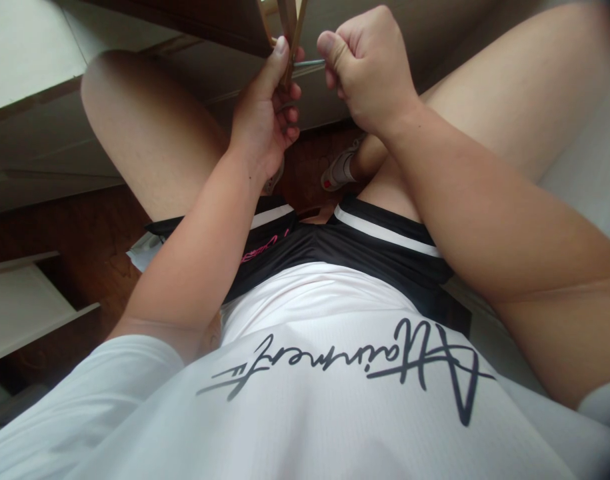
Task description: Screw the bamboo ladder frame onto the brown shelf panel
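At the top centre, my left hand is closed around the lower end of a narrow brown wooden piece, the thumb along its near side and the fingers curled behind. My right hand is a fist to the right of it. From that fist a thin metal shaft runs sideways to the wooden piece, and its tip seems to meet the wood near my left fingers. The rest of this tool is hidden in the fist, so I cannot tell its exact kind. The wooden piece continues past the top edge of the picture.
A dark brown panel lies left of the wooden piece, by a pale surface. My knees are spread on both sides. Below is a reddish-brown floor. A white open-fronted shelf or box stands at the lower left.
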`<state>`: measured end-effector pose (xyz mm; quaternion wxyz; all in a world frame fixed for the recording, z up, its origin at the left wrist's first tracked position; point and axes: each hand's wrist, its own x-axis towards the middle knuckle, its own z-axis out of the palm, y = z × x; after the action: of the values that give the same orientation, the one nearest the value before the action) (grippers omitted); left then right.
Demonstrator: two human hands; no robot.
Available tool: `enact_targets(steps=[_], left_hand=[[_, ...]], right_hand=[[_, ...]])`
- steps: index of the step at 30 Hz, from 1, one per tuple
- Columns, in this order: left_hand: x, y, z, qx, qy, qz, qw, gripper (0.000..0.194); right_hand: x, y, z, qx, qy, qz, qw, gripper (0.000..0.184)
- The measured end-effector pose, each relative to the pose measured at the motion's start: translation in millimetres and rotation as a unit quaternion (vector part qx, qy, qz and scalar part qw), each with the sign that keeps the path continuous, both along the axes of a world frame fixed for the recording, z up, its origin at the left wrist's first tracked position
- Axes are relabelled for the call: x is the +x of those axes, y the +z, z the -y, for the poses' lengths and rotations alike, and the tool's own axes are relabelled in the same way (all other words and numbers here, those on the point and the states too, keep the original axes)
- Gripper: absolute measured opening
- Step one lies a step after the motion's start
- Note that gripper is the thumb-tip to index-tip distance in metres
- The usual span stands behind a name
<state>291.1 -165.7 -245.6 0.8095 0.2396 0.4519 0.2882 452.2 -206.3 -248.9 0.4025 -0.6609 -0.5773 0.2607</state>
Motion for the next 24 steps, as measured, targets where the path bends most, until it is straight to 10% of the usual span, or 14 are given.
enact_targets(steps=[10,24], left_hand=[[-1.6,-4.9,-1.7,-0.040,0.015,0.055,0.998,0.007],[-2.1,-11.9,0.8,0.143,0.014,-0.131,0.981,0.016]], right_hand=[[-4.3,-0.1,-0.1,-0.032,0.003,-0.046,0.998,0.046],[-7.4,6.4,2.2,-0.091,0.009,-0.162,0.982,0.049]])
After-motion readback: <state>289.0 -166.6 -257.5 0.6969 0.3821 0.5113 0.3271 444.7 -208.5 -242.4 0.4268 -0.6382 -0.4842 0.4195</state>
